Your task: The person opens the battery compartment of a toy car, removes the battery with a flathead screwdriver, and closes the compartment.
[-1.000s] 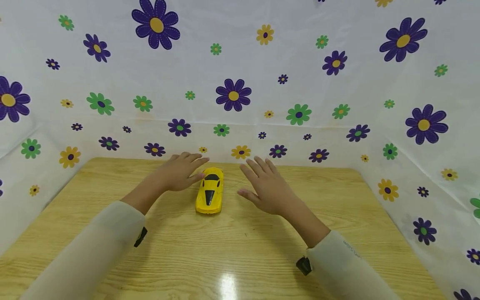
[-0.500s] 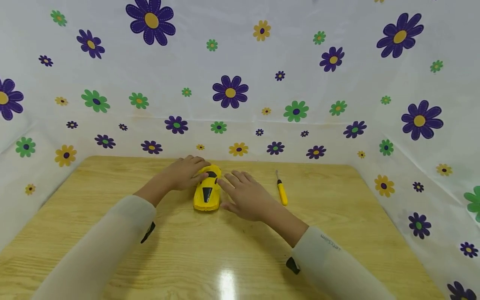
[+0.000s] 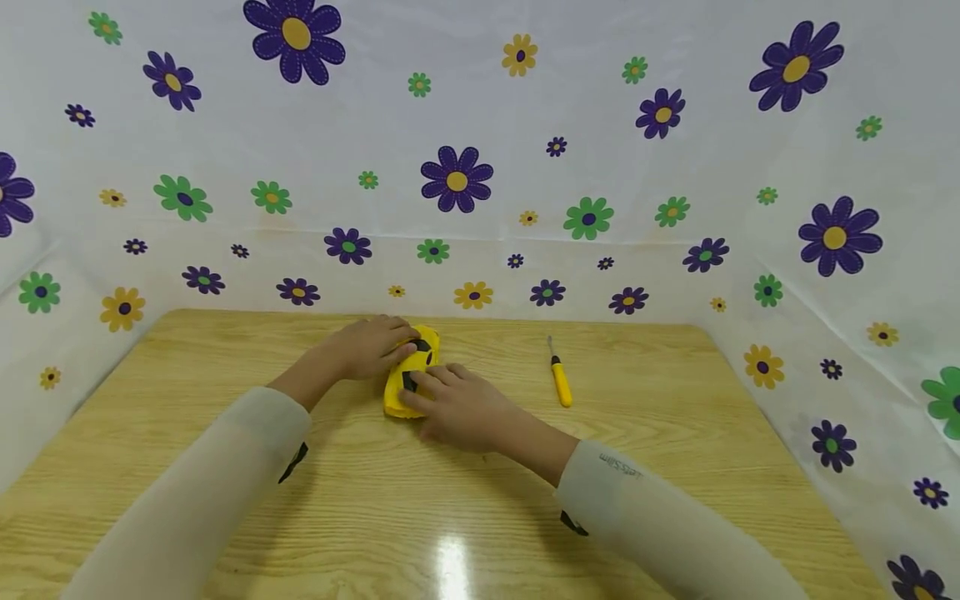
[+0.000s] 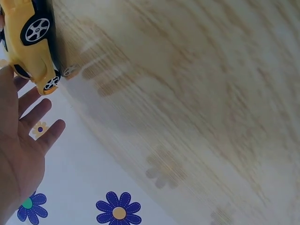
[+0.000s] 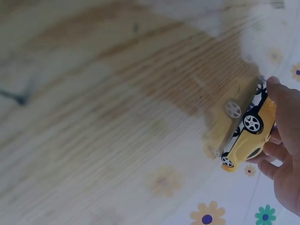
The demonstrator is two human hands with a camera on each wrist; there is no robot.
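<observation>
A yellow toy car (image 3: 423,335) with black windows sits left of centre on the wooden table, pointing away from me. My left hand (image 3: 367,348) holds its far end, thumb over the roof. In the left wrist view, the fingers (image 4: 44,110) spread past that end, and the thumb is hidden. My right hand (image 3: 465,408) grips the near half from the right side. The right wrist view shows its thumb (image 5: 276,89) at one end of the car (image 5: 243,143) and curled fingers (image 5: 269,164) against the upper body. White-spoked wheels face both wrist cameras.
A yellow-handled screwdriver (image 3: 561,382) lies on the table (image 3: 645,400) to the right, its metal tip pointing away. White cloth (image 3: 510,108) printed with flowers stands behind the table and along both sides.
My right hand moves left and nearer, from above the table onto the car's near half, uncovering the screwdriver. My left hand settles onto the far end. The head view shifts slightly.
</observation>
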